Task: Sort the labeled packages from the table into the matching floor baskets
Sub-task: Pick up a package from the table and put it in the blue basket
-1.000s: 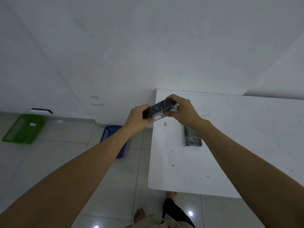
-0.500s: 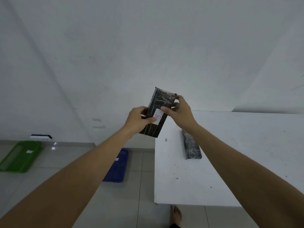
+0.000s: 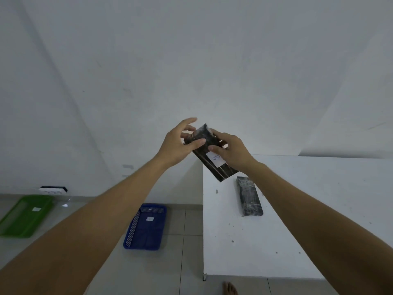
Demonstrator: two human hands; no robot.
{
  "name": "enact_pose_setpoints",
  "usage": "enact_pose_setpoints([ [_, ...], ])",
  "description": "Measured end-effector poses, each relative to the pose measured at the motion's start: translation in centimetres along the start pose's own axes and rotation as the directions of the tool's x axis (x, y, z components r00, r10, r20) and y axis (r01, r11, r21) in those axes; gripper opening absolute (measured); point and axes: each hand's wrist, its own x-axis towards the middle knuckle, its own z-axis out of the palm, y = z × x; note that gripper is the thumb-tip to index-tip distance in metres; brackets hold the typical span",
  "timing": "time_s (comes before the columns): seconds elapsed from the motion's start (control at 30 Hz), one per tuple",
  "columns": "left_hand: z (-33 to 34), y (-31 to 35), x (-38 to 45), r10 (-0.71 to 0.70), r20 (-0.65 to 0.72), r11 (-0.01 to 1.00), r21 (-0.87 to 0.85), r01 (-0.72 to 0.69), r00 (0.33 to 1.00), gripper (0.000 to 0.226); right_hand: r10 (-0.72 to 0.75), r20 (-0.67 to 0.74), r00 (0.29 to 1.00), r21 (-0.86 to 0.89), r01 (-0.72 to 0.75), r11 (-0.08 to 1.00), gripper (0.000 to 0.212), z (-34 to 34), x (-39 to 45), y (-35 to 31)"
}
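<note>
I hold a dark wrapped package [image 3: 212, 165] up in front of the wall, above the table's far left corner. Its white label [image 3: 215, 159] faces me and bears a handwritten blue letter that looks like a B. My right hand [image 3: 231, 152] grips its right side. My left hand [image 3: 178, 145] has its thumb on the upper left end, with the fingers spread. A second dark package [image 3: 249, 196] lies on the white table [image 3: 297, 231]. On the floor sit a blue basket [image 3: 146, 227] and a green basket [image 3: 25, 216], each with a small white tag.
A white wall fills the background, with a power strip [image 3: 53, 189] at its base beside the green basket. The table's left edge runs next to the blue basket. My bare foot [image 3: 229, 288] shows on the tiled floor below the table's near edge.
The package went from held flat between both hands to raised with its label towards me, then tilted the other way. My left fingers have spread apart. The view tipped upward.
</note>
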Motion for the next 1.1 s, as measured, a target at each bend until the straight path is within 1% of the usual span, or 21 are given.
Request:
enact_pose_setpoints([
  [0.07, -0.2, 0.3, 0.4, 0.039, -0.003, 0.998, 0.059, -0.038, 0.999, 0.045, 0.009, 0.020, 1.000, -0.038, -0.008, 0.999, 0.049, 0.2, 0.0, 0.0],
  [0.1, -0.2, 0.4, 0.5, 0.047, -0.015, 0.996, 0.074, -0.046, 0.999, 0.041, 0.034, 0.006, 0.999, -0.034, -0.033, 0.999, 0.052, 0.3, -0.1, 0.2],
  [0.2, 0.3, 0.2, 0.3, 0.042, -0.095, 0.997, 0.075, -0.035, 0.995, 0.036, 0.144, -0.123, 0.982, -0.023, -0.147, 0.989, 0.072, 0.8, -0.9, 0.8],
  [0.27, 0.3, 0.1, 0.6, -0.026, -0.162, 1.000, -0.003, 0.026, 0.986, 0.034, 0.156, -0.212, 0.965, -0.046, -0.170, 0.984, 0.079, 0.7, -0.8, 1.0],
  [0.33, -1.2, 0.7, 0.3, -0.121, -0.211, 0.983, -0.161, 0.087, 0.970, 0.032, 0.043, -0.277, 0.960, -0.138, -0.083, 0.987, 0.073, 0.4, -0.8, -0.6],
  [0.4, -1.7, 0.5, 0.6, -0.232, -0.226, 0.944, -0.286, 0.164, 0.946, 0.030, -0.078, -0.273, 0.959, -0.253, 0.007, 0.968, 0.062, 0.0, -0.6, -0.8],
  [0.43, -1.9, 0.2, 0.5, -0.273, -0.219, 0.926, -0.325, 0.194, 0.937, 0.030, -0.116, -0.259, 0.959, -0.296, 0.035, 0.954, 0.062, 0.0, -0.7, -0.7],
  [0.47, -2.0, -0.1, 0.2, -0.307, -0.205, 0.911, -0.348, 0.224, 0.929, 0.030, -0.121, -0.242, 0.963, -0.319, 0.039, 0.947, 0.065, 0.1, -1.0, -0.7],
  [0.6, -2.5, -0.9, -0.5, -0.404, -0.180, 0.867, -0.388, 0.312, 0.897, 0.022, -0.084, -0.144, 0.986, -0.358, 0.027, 0.933, 0.099, 0.1, -1.4, -0.5],
  [0.67, -2.8, -1.1, -0.6, -0.431, -0.181, 0.853, -0.399, 0.335, 0.884, 0.021, -0.106, -0.108, 0.988, -0.397, 0.055, 0.916, 0.101, 0.2, -1.1, -0.6],
  [0.7, -2.9, -1.2, -0.7, -0.435, -0.180, 0.858, -0.379, 0.346, 0.882, 0.025, -0.119, -0.098, 0.988, -0.414, 0.068, 0.908, 0.099, 0.3, -0.9, -0.6],
  [0.73, -2.9, -1.3, -0.6, -0.434, -0.179, 0.872, -0.328, 0.362, 0.883, 0.033, -0.130, -0.089, 0.987, -0.427, 0.080, 0.901, 0.097, 0.4, -0.7, -0.6],
  [0.77, -2.9, -1.4, -0.5, -0.429, -0.175, 0.891, -0.247, 0.382, 0.886, 0.048, -0.144, -0.077, 0.987, -0.436, 0.096, 0.895, 0.095, 0.5, -0.5, -0.6],
  [0.83, -2.5, -1.0, -0.6, -0.413, -0.157, 0.911, -0.055, 0.410, 0.897, 0.094, -0.194, -0.053, 0.980, -0.452, 0.149, 0.879, 0.094, 0.7, -0.1, -0.7],
  [0.87, -2.3, -0.8, -0.5, -0.406, -0.165, 0.909, 0.026, 0.416, 0.899, 0.111, -0.226, -0.042, 0.973, -0.463, 0.182, 0.868, 0.093, 0.8, 0.1, -0.7],
  [0.9, -2.0, -0.7, -0.4, -0.399, -0.190, 0.903, 0.089, 0.421, 0.897, 0.121, -0.255, -0.028, 0.967, -0.474, 0.211, 0.855, 0.092, 1.0, 0.4, -0.8],
  [0.93, -1.8, -0.7, -0.3, -0.394, -0.229, 0.893, 0.135, 0.430, 0.890, 0.125, -0.280, -0.018, 0.960, -0.483, 0.237, 0.843, 0.092, 1.1, 0.6, -0.9],
  [0.97, -1.7, -0.9, -0.2, -0.392, -0.266, 0.881, 0.166, 0.442, 0.881, 0.122, -0.302, -0.009, 0.953, -0.489, 0.259, 0.833, 0.091, 1.2, 0.9, -1.0],
  [1.03, -2.0, -1.3, 0.0, -0.399, -0.301, 0.869, 0.179, 0.462, 0.866, 0.103, -0.325, 0.012, 0.946, -0.485, 0.289, 0.825, 0.089, 1.4, 1.4, -1.1],
  [1.1, -2.4, -1.9, 0.0, -0.408, -0.304, 0.883, 0.110, 0.457, 0.861, 0.078, -0.317, 0.026, 0.948, -0.460, 0.293, 0.838, 0.089, 1.7, 1.7, -1.1],
])
